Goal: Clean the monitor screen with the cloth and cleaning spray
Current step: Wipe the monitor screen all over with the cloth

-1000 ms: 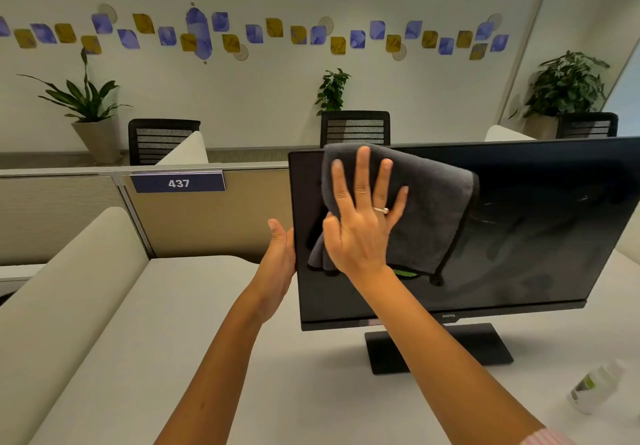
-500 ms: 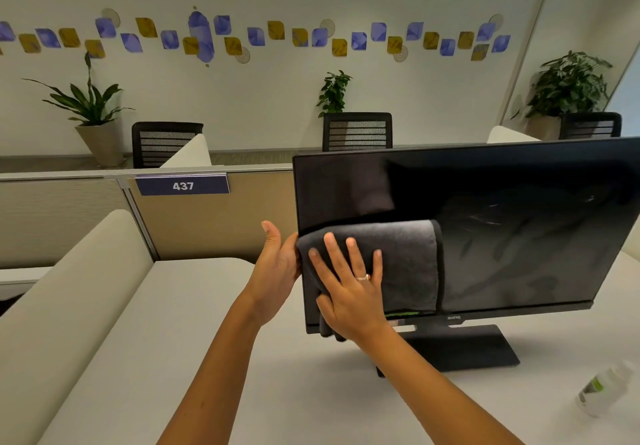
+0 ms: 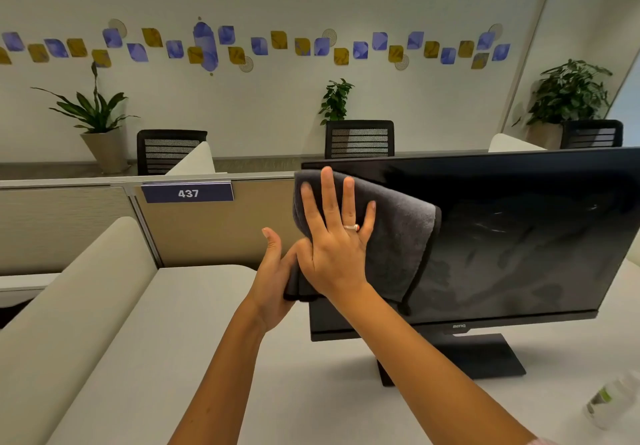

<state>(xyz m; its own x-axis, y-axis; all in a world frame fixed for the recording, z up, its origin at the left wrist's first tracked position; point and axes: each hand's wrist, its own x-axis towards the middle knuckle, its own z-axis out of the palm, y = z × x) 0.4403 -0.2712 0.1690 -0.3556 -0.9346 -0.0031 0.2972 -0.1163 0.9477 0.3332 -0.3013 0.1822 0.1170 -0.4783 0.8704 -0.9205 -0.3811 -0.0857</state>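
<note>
A black monitor [image 3: 519,237] stands on a white desk [image 3: 207,358], its dark screen streaked with smears. A grey cloth [image 3: 398,244] lies flat against the screen's upper left corner. My right hand [image 3: 332,240] presses the cloth to the screen with fingers spread. My left hand [image 3: 273,278] grips the monitor's left edge, its fingers hidden behind the panel. A clear spray bottle [image 3: 613,403] with a green label lies at the desk's right edge, blurred.
Beige cubicle partitions [image 3: 69,230] with a "437" sign [image 3: 188,192] border the desk at left and back. Black mesh chairs [image 3: 359,138] and potted plants [image 3: 97,122] stand beyond, against the wall.
My right hand slid the cloth down to the screen's lower left, then back up to the upper left corner. My left hand has stayed on the monitor's edge.
</note>
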